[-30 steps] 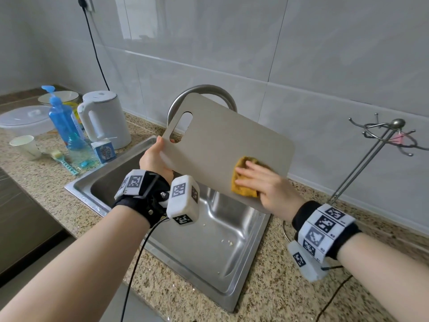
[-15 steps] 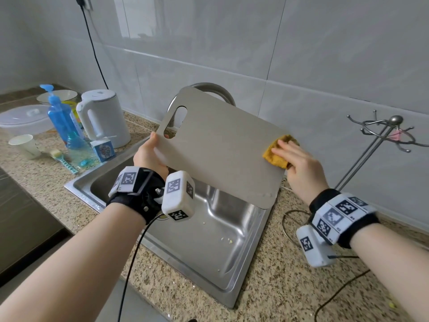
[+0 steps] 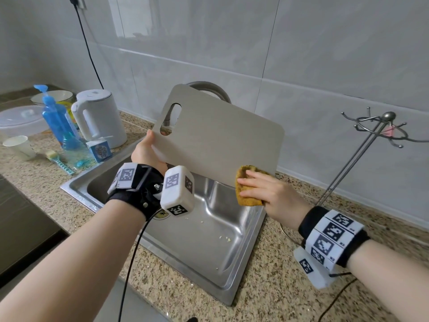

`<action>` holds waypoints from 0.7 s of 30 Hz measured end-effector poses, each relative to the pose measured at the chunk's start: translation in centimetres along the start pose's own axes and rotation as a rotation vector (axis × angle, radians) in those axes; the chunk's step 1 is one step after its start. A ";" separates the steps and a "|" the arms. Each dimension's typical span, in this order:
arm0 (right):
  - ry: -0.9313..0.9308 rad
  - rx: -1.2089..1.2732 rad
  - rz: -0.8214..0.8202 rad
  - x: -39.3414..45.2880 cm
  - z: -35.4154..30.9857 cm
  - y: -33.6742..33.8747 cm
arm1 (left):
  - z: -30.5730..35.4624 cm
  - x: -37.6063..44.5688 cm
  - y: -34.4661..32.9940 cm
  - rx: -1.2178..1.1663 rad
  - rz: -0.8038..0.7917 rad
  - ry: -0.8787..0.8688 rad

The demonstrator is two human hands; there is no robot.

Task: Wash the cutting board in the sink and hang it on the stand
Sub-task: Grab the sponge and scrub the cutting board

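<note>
Grey cutting board (image 3: 216,138) is held tilted above the sink (image 3: 204,231), so runoff and crumbs fall into the basin. Left hand (image 3: 148,151) grips the board's lower left edge just below the handle slot, keeping the face clear for scrubbing. Right hand (image 3: 267,194) presses a yellow sponge (image 3: 246,194) flat-fingered against the board's lower right corner. Wire stand (image 3: 371,135) waits beyond the right hand, its hooks within reach for hanging.
</note>
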State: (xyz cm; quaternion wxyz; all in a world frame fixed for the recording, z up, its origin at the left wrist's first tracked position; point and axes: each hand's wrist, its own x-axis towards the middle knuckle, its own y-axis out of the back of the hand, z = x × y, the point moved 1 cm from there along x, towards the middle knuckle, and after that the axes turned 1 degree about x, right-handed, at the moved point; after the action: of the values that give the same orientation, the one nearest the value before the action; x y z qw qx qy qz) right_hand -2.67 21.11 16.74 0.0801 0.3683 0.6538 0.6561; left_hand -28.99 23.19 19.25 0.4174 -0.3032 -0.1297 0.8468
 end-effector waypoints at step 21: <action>-0.567 -0.012 0.521 -1.3 4.8 3.0 | 0.4 -1.3 1.0 0.067 0.032 -0.130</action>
State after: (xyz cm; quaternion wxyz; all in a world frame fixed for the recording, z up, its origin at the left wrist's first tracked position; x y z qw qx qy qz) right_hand 2.20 23.75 18.39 0.0905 0.6886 0.4863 0.5303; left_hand -29.22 21.60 19.58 0.4045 -0.2353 -0.1234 0.8751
